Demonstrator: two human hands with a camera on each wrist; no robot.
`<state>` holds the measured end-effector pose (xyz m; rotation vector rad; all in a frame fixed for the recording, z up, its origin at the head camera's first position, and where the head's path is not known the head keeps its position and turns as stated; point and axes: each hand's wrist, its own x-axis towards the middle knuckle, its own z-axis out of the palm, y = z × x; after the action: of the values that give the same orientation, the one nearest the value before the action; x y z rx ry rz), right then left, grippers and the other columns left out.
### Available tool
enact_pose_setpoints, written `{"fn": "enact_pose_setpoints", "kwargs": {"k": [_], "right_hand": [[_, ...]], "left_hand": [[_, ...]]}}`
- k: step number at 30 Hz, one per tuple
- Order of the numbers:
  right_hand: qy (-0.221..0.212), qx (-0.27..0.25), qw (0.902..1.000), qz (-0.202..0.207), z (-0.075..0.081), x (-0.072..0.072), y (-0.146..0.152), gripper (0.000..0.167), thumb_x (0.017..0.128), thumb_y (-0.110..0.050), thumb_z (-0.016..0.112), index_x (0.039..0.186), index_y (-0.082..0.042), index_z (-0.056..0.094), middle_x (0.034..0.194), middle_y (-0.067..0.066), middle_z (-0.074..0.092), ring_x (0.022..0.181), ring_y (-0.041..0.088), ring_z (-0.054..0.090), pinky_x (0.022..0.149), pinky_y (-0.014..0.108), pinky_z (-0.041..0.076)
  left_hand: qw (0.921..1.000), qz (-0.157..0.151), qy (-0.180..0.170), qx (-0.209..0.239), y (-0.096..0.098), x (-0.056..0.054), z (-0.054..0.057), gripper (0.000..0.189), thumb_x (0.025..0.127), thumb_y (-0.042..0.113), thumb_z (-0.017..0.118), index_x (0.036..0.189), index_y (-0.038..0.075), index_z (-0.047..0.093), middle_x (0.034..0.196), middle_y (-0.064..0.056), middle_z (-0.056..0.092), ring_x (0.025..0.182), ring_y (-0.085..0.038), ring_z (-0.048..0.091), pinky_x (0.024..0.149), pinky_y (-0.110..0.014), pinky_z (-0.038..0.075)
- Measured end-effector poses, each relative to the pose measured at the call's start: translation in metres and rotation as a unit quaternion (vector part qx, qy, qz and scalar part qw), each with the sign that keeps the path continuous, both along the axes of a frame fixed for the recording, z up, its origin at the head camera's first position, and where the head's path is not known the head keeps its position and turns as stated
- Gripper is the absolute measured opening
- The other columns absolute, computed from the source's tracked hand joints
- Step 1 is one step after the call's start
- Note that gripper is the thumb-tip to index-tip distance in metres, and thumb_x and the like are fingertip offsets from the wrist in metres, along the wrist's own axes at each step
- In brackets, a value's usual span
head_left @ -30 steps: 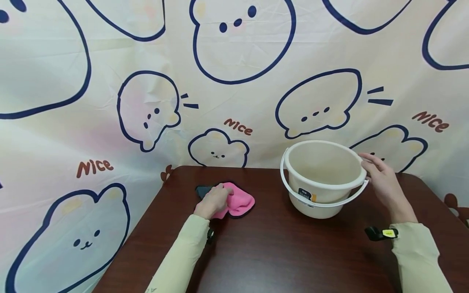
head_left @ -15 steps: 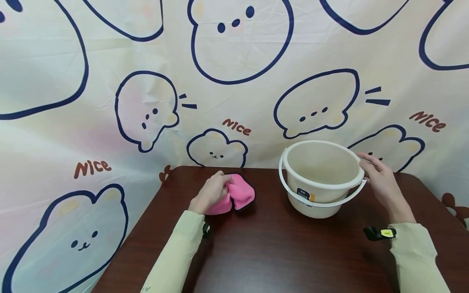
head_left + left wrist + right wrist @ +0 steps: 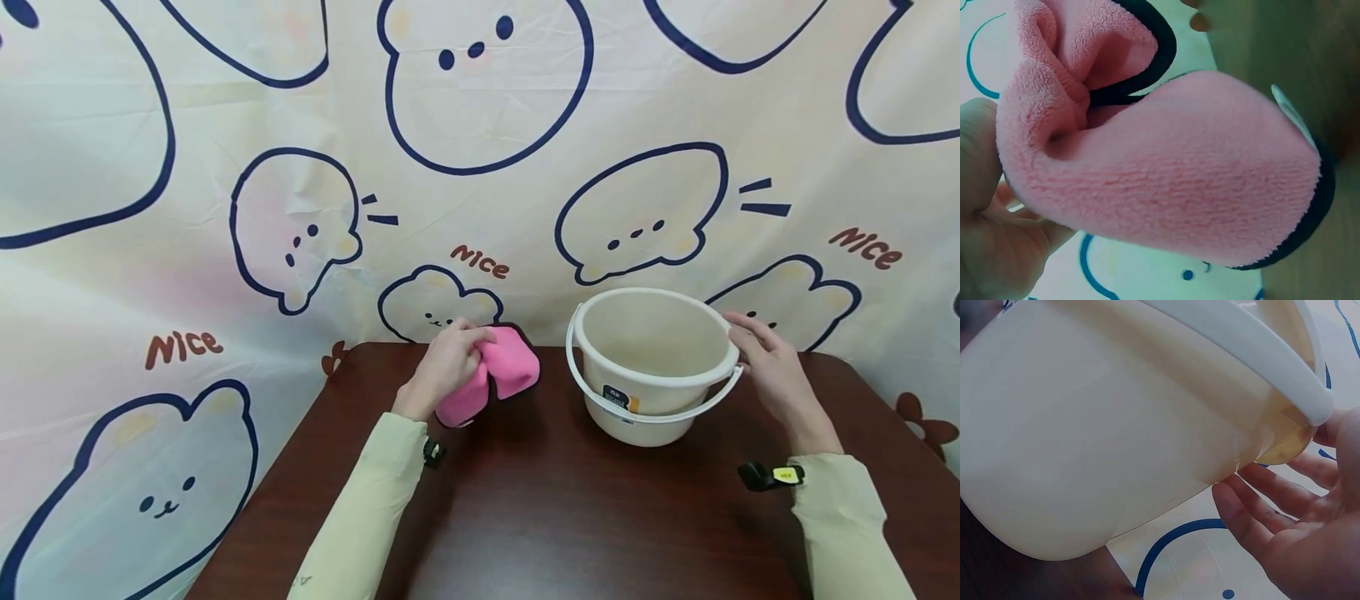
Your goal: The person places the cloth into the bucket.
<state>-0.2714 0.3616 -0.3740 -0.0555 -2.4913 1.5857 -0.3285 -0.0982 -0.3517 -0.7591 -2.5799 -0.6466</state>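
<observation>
In the head view, my left hand [image 3: 444, 367] pinches a pink plush cloth [image 3: 512, 364] with dark edging, lifted above the back left of the table. The left wrist view shows the cloth [image 3: 1172, 169] gathered at the thumb, its folded end hanging away, with a small pale tag on the edging. To the right stands an upright cream bucket [image 3: 626, 375], its white handle [image 3: 633, 417] folded down across the front. My right hand [image 3: 772, 375] touches the bucket's right side by the rim. Seen from the right wrist, those fingers [image 3: 1272, 481] are extended lightly against the bucket wall [image 3: 1085, 437].
Both things are at the far part of a dark brown table [image 3: 570, 517]. Right behind its back edge hangs a pale cloth backdrop [image 3: 525, 208] printed with cartoon bears. A dark label [image 3: 618, 397] is on the bucket's front.
My left hand has raised the pink cloth off the table and brought it slightly right. The cloth now hangs in two lobes. My right hand stays at the bucket, which has not visibly moved.
</observation>
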Motion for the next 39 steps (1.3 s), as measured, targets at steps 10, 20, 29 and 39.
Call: {"fn": "enact_pose_setpoints", "kwargs": {"k": [10, 20, 29, 39], "right_hand": [[-0.001, -0.011, 0.9999, 0.001, -0.001, -0.001, 0.001, 0.061, 0.098, -0.058, 0.041, 0.151, -0.029, 0.037, 0.139, -0.003, 0.047, 0.1, -0.004, 0.057, 0.077, 0.013, 0.047], [-0.004, 0.007, 1.0, -0.002, -0.002, -0.002, 0.0, 0.06, 0.099, -0.058, 0.039, 0.151, -0.029, 0.037, 0.143, 0.003, 0.045, 0.1, -0.004, 0.056, 0.082, 0.02, 0.047], [0.006, 0.002, 1.0, -0.001, -0.001, -0.002, 0.001, 0.063, 0.099, -0.057, 0.039, 0.152, -0.024, 0.036, 0.142, 0.004, 0.044, 0.096, -0.01, 0.057, 0.076, 0.009, 0.046], [0.015, 0.005, 0.9999, 0.0, -0.003, -0.002, 0.001, 0.058, 0.1, -0.055, 0.04, 0.151, -0.028, 0.039, 0.138, -0.002, 0.049, 0.098, -0.005, 0.057, 0.077, 0.014, 0.048]], "left_hand": [[0.9991, -0.004, 0.031, 0.029, 0.017, 0.008, 0.03, 0.034, 0.092, -0.001, 0.054, 0.109, 0.019, 0.075, 0.106, -0.008, 0.062, 0.097, -0.023, 0.063, 0.085, -0.036, 0.055], [0.994, -0.015, 0.071, 0.082, 0.037, 0.011, 0.056, 0.028, 0.091, -0.001, 0.057, 0.105, 0.014, 0.076, 0.107, -0.011, 0.063, 0.097, -0.024, 0.063, 0.082, -0.036, 0.055], [0.9731, -0.065, 0.095, 0.199, 0.061, 0.02, 0.083, 0.026, 0.09, -0.001, 0.056, 0.1, 0.009, 0.077, 0.105, -0.012, 0.063, 0.102, -0.023, 0.06, 0.085, -0.036, 0.053], [0.9425, -0.116, 0.043, 0.31, 0.088, 0.031, 0.1, 0.026, 0.092, -0.001, 0.056, 0.103, 0.01, 0.077, 0.11, -0.01, 0.06, 0.107, -0.018, 0.057, 0.081, -0.029, 0.053]]}}
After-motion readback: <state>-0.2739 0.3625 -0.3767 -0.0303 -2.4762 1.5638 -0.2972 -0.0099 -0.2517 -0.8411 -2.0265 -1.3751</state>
